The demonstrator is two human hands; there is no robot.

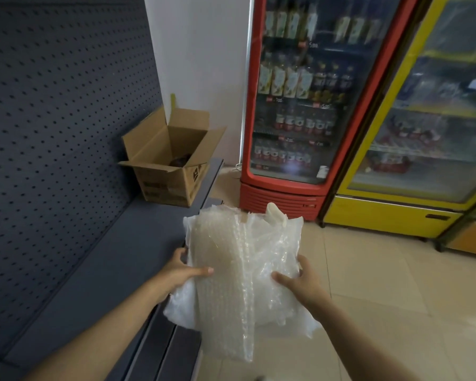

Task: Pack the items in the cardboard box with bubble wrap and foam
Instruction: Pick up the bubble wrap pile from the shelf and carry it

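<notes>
Bubble wrap [239,259] held mid-air between left hand [182,270] and right hand [300,279], both pinching its side edges.
Likely light, limp, slippery; best gripped at folded edges. Open cardboard box [168,158] on shelf [107,257], 11 o'clock.

The cardboard box [167,158] sits on the shelf [99,259] at left, behind the bubble wrap [239,259], with two fridges [300,105] right.

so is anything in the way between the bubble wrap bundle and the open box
Nothing visible. Both hands, left hand and right hand, hold the bubble wrap bundle in the air; the cardboard box on the grey shelf beyond has its flaps open.
</notes>
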